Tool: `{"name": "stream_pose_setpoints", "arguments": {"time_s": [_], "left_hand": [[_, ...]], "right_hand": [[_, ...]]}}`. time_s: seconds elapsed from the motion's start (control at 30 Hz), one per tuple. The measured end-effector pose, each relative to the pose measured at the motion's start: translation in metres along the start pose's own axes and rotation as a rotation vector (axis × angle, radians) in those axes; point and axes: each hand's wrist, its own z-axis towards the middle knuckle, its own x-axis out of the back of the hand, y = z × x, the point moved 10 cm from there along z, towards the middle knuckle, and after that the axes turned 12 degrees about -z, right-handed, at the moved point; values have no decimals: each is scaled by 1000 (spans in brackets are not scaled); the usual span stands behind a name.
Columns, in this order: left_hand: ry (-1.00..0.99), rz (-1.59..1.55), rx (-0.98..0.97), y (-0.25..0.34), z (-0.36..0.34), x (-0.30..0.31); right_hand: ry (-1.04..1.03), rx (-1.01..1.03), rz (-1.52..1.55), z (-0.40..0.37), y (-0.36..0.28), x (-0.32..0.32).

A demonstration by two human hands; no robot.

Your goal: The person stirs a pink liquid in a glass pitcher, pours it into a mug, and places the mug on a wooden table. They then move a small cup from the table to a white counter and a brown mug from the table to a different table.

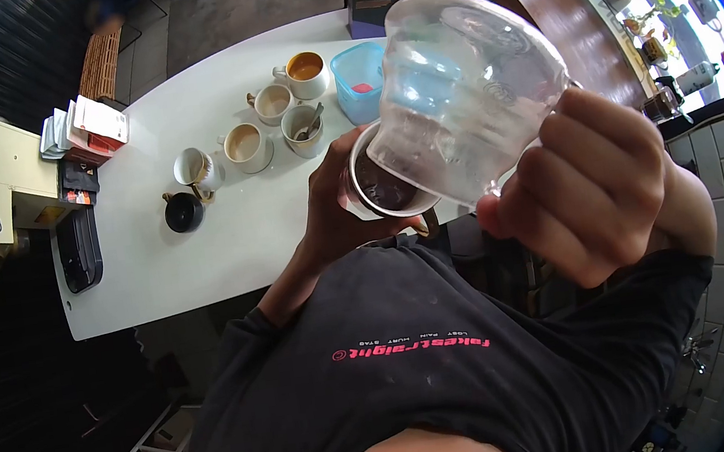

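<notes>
My left hand is wrapped round a white mug with dark liquid inside, its handle showing at the lower right. My right hand grips a clear pitcher by its handle. The pitcher is tilted to the left, its lip right over the mug's rim. Left of my left hand on the table are a grey mug with a spoon in it and a mug of milky brown drink. Behind the mug I hold stands a light blue plastic container with something pink inside.
More mugs stand on the white table: an orange-lined mug, a cream mug, a pale mug and a black mug. A black case and a card holder sit at the left edge. Dark boxes stand at the back.
</notes>
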Motion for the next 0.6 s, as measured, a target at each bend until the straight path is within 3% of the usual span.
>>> {"name": "stream_pose_setpoints", "arguments": {"time_s": [0.07,0.17,0.2,0.27,0.3,0.37,0.4,0.43,0.47,0.53,0.6], "left_hand": [[29,139,-162,20,-1,0],[60,162,-222,19,-1,4],[61,163,-220,18,0,5],[74,216,-265,21,0,8],[75,155,-264,20,0,9],[85,182,-262,23,0,15],[91,206,-262,26,-1,18],[95,197,-277,27,0,22],[99,202,-272,28,-2,27],[153,344,-207,26,-6,42],[224,266,-29,1,-13,64]], "right_hand": [[-31,-34,26,-1,7,-1],[25,-302,105,-10,39,-2],[25,-302,107,-17,41,-3],[-41,-508,105,-42,61,-10],[-39,-507,110,-50,58,-11],[-80,-1011,171,-103,80,-26],[-78,-1009,177,-115,72,-34],[-9,-1167,217,-142,72,-41],[60,-1326,258,-164,71,-47],[20,-1441,378,-185,55,-67],[203,-1505,385,-215,28,-90]]}}
